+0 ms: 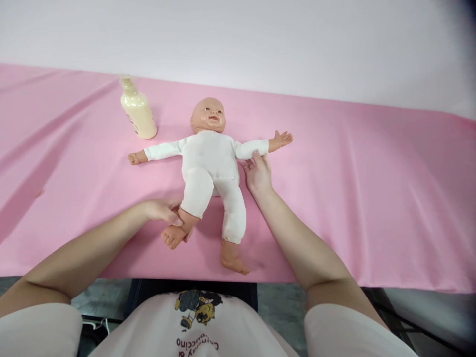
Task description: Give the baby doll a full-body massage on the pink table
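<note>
Currently, the doll lies between the left hand, gripping its ankle, and the right hand, loosely uncurled against its sleeve.

Doll: plain white body, tan head and feet. Cloth: unpatterned pink. Pump bottle: pale cream; label marks appear dark, though too small to confirm. Shirt: whitish, bearing yellow-and-dark print and maroon lettering. Backdrop: white.

Doll torso matt cloth; bottle glossy plastic.
</note>
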`<action>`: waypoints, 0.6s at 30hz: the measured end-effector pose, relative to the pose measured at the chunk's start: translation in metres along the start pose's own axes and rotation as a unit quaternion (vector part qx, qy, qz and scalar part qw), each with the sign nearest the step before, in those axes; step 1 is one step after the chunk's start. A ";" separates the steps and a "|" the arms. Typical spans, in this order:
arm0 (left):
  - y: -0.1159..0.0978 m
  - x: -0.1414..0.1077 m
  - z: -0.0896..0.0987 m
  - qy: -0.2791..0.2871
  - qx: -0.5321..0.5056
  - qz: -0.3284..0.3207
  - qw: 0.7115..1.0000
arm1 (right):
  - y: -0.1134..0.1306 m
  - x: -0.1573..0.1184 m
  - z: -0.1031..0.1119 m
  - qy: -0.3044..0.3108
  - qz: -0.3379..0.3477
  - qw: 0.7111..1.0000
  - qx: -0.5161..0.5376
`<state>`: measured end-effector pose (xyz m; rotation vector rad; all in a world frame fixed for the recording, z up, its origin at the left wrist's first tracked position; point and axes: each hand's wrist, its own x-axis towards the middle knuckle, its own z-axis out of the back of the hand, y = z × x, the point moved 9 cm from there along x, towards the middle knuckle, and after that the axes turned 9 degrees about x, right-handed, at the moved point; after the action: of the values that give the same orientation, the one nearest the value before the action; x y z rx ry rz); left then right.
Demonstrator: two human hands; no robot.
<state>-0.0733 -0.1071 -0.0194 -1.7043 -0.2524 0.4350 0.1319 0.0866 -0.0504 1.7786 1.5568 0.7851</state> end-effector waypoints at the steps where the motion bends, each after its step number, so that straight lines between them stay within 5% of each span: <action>1: -0.002 0.001 -0.009 0.051 -0.026 0.010 0.998 | -0.002 0.003 0.004 -0.014 -0.013 1.000 0.015; 6: 0.003 -0.008 -0.035 0.195 -0.019 0.085 0.977 | -0.013 0.012 0.020 -0.066 -0.052 0.995 0.048; 12: 0.009 -0.015 -0.025 0.060 -0.014 0.092 0.994 | -0.014 0.014 0.020 -0.048 -0.047 0.997 0.035; 18: -0.003 -0.007 -0.017 0.019 -0.110 0.051 0.992 | 0.000 0.003 0.004 0.009 0.024 0.999 -0.044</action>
<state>-0.0722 -0.1250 -0.0135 -1.9451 -0.1917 0.4635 0.1355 0.0889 -0.0529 1.7537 1.4730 0.8817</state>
